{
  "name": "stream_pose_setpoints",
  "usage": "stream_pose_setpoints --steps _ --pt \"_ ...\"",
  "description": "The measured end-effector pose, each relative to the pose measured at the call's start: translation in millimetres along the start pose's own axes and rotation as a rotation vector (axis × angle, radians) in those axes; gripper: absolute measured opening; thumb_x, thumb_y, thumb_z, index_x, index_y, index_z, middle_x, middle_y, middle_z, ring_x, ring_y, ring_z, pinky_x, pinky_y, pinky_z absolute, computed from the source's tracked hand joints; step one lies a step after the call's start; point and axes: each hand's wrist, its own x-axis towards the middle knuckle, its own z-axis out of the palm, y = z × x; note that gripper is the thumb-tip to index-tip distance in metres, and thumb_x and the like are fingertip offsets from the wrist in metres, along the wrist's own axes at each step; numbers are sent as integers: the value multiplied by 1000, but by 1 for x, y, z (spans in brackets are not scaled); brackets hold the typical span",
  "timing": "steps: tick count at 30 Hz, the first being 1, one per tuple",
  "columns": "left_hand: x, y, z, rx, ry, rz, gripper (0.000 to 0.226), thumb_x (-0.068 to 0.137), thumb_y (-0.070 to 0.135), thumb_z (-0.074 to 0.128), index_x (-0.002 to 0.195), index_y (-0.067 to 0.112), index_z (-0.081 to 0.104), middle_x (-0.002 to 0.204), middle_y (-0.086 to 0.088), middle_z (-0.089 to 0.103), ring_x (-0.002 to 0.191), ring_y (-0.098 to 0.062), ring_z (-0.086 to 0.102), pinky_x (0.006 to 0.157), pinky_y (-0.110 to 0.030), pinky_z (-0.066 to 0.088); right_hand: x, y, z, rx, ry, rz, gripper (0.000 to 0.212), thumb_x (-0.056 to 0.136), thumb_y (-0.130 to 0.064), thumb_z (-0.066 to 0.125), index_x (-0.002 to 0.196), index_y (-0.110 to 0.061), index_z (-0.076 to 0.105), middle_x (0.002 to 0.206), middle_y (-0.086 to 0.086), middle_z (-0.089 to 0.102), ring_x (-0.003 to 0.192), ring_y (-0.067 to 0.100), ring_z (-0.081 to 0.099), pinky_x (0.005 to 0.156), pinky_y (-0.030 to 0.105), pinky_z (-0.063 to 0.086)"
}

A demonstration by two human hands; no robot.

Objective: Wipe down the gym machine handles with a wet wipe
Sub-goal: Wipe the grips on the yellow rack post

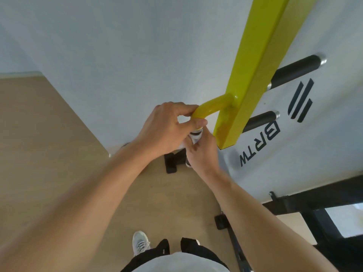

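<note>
A curved yellow handle [214, 106] sticks out from the left side of a yellow-green square beam [261, 61]. My left hand [167, 126] pinches the handle's bend with thumb and fingers. Just below it my right hand [202, 152] is closed around the handle's lower part, with a white wet wipe [194, 137] bunched under the fingers. The grip under my right hand is mostly hidden. Two black padded handles [296, 71] [259, 120] project from the beam's right side.
A white panel [284, 146] with black lettering sits behind the beam. A black frame bar [314, 199] runs at the lower right. Black floor feet [172, 161] [222, 220] rest on the tan floor. My shoe [140, 242] is below.
</note>
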Motion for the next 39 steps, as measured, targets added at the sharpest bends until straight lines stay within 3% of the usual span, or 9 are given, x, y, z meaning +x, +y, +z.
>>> stream_pose_setpoints --steps 3,9,14,19,27,32,36,38,39 --pt "-2 -4 -1 -4 7 1 22 89 43 68 109 38 75 105 12 72 102 -6 58 85 -17 41 4 -1 0 -23 -5 -51 21 93 -15 68 113 -15 60 77 -23 58 71 -4 61 61 8 42" --pt "-3 -5 -2 0 21 -10 28 88 45 68 114 36 73 105 14 71 103 -4 56 85 -15 39 -27 31 10 -119 -130 174 31 91 -29 72 113 -10 64 90 -4 68 84 14 67 74 33 57" --pt "-8 -3 6 -18 25 14 21 89 43 68 109 37 75 96 13 70 96 -3 55 81 -15 40 1 -6 1 110 50 4 19 91 -18 69 108 -23 62 86 -18 67 81 -4 66 70 12 50" --pt "-6 1 11 1 34 -17 28 90 47 65 115 36 72 101 15 69 97 -7 58 82 -19 42 -30 42 9 -43 -110 274 24 90 -30 72 103 -12 65 87 2 72 80 15 69 65 28 53" --pt "-14 2 20 -80 51 -20 19 93 40 65 109 34 73 101 11 68 82 -4 59 70 -19 42 -9 8 -1 115 16 63 17 90 -12 67 87 -25 57 68 -15 63 64 0 62 58 11 43" --pt "-16 -1 24 -38 128 2 23 94 37 63 113 27 71 98 7 68 80 13 52 70 -7 37 -34 54 0 -125 -260 309 30 89 -38 72 109 -16 64 91 -1 72 83 15 70 62 21 51" --pt "-17 -4 27 6 148 8 24 96 34 61 117 26 69 99 8 67 87 14 51 78 -7 36 -32 51 -22 -332 -384 162 38 91 -46 67 117 -18 65 87 -5 72 80 16 66 66 26 49" --pt "-18 -7 29 -6 162 -1 25 96 32 61 120 26 67 101 8 67 90 14 51 82 -8 37 -39 55 -39 -342 -316 175 16 96 -36 64 88 -24 70 59 -11 60 61 15 56 58 28 39" --pt "-19 -7 31 -20 167 -10 27 96 31 61 122 27 65 105 9 67 92 13 52 86 -10 39 -43 59 -46 -329 -249 240 29 96 -33 64 69 -26 63 49 -10 53 55 15 50 55 28 34"
